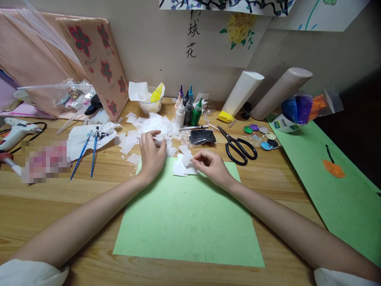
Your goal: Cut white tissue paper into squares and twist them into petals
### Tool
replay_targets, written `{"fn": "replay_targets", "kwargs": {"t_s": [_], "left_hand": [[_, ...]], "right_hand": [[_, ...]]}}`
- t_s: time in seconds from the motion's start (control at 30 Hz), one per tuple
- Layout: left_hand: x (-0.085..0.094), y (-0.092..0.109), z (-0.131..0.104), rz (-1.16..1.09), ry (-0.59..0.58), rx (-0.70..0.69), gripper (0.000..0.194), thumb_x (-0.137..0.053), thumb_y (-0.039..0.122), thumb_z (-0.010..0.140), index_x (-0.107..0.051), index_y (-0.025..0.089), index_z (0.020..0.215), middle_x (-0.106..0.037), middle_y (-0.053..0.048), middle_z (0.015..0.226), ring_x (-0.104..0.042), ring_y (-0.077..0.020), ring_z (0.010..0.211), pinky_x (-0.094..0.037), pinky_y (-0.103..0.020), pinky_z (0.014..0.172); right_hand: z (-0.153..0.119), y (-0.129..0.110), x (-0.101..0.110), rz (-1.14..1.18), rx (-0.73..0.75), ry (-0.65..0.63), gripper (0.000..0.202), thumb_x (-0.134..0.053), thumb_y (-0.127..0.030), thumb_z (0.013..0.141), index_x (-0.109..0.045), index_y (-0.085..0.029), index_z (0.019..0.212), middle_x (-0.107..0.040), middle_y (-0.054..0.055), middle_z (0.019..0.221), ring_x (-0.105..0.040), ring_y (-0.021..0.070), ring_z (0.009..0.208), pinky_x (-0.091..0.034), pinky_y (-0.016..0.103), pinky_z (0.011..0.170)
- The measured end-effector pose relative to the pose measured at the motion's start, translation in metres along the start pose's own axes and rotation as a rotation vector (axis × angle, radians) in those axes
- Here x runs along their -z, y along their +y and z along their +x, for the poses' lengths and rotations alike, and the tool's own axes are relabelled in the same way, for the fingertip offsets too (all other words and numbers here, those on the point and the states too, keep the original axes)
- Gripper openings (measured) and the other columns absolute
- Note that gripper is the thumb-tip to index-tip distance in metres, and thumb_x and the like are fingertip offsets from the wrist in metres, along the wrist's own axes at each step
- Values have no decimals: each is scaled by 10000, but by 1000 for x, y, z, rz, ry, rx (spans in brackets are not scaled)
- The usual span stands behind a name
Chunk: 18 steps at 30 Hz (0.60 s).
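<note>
My right hand (pixel 214 166) pinches a small white paper piece (pixel 187 158) between thumb and fingertips. It is held over a few more white paper squares (pixel 179 169) lying at the far edge of a green sheet (pixel 187 222). My left hand (pixel 152 157) rests at the near side of a loose heap of white paper scraps (pixel 154 124). Its thumb stands apart from the bent fingers, whose tips touch the heap; no held piece shows there. Several single scraps (pixel 128 143) lie scattered left of that hand.
Black-handled scissors (pixel 236 146) and a black packet (pixel 202 137) lie to the right. Paint bottles (pixel 188 111) and a clear bowl (pixel 151 104) stand behind the heap. At left are brushes (pixel 94 151) and a glue gun (pixel 18 132). Another green sheet (pixel 342 198) lies at right.
</note>
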<state>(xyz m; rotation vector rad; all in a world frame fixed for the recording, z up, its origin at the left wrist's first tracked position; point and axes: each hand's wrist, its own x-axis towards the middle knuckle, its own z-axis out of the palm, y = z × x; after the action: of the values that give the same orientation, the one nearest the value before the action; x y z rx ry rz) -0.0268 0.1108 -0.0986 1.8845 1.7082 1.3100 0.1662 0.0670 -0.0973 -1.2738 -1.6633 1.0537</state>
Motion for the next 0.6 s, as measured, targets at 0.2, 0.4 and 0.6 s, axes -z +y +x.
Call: {"fn": "replay_targets", "kwargs": {"t_s": [0.2, 0.4, 0.6], "left_hand": [[7, 21, -14, 29, -369, -469, 113, -526, 256, 849, -621, 201, 877, -558, -45, 913, -492, -183, 896, -406, -336, 789], [6, 20, -15, 59, -430, -515, 193, -536, 355, 845, -626, 185, 843, -595, -39, 840, -502, -175, 830, -391, -322, 746], [5, 17, -15, 55, -441, -526, 196, -510, 330, 860, -626, 177, 820, -614, -44, 831, -509, -172, 803, -384, -319, 731]], "right_hand": [[0, -2, -1, 11, 1, -1, 157, -571, -304, 798, -629, -160, 774, -523, -3, 652, -378, 106, 549, -294, 242, 501], [1, 1, -1, 2, 22, 9, 162, -577, -311, 794, -639, -162, 785, -518, -4, 641, -371, 105, 541, -286, 239, 490], [1, 2, -1, 4, 5, 19, 145, -589, -299, 784, -626, -159, 776, -525, -4, 650, -373, 103, 543, -295, 242, 499]]}}
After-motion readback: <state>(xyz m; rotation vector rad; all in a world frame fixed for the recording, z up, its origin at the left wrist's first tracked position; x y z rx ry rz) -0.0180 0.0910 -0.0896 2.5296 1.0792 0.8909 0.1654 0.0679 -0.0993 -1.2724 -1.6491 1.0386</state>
